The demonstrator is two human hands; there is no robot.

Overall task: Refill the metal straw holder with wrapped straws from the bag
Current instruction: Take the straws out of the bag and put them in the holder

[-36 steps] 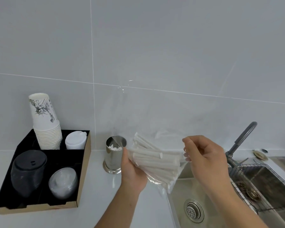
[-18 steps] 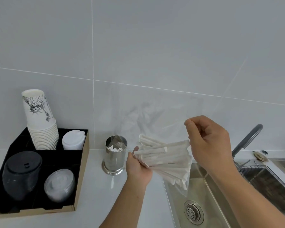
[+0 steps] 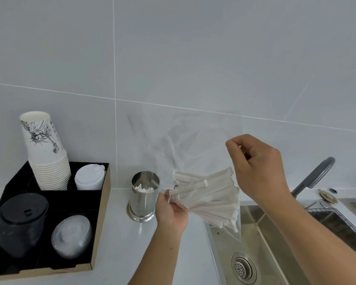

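A shiny metal straw holder (image 3: 144, 196) stands on the white counter by the wall, with a few white straw tips low inside it. Just right of it my left hand (image 3: 171, 210) grips the left ends of a bundle of white paper-wrapped straws (image 3: 209, 198) lying inside a clear plastic bag (image 3: 195, 149). My right hand (image 3: 257, 167) pinches the bag's upper edge and holds it up above the bundle. The bag's lower corner hangs over the sink.
A black cardboard tray (image 3: 100, 212) at left holds a stack of paper cups (image 3: 46, 155), white lids (image 3: 89, 177), black lids (image 3: 21, 221) and clear lids (image 3: 71, 236). A steel sink (image 3: 261, 243) with a drain and a grey faucet (image 3: 314, 175) lies at right.
My right hand has risen, lifting the bag's open edge higher. The straw bundle has tilted so its right end hangs down, and my left hand shifted slightly toward the holder.
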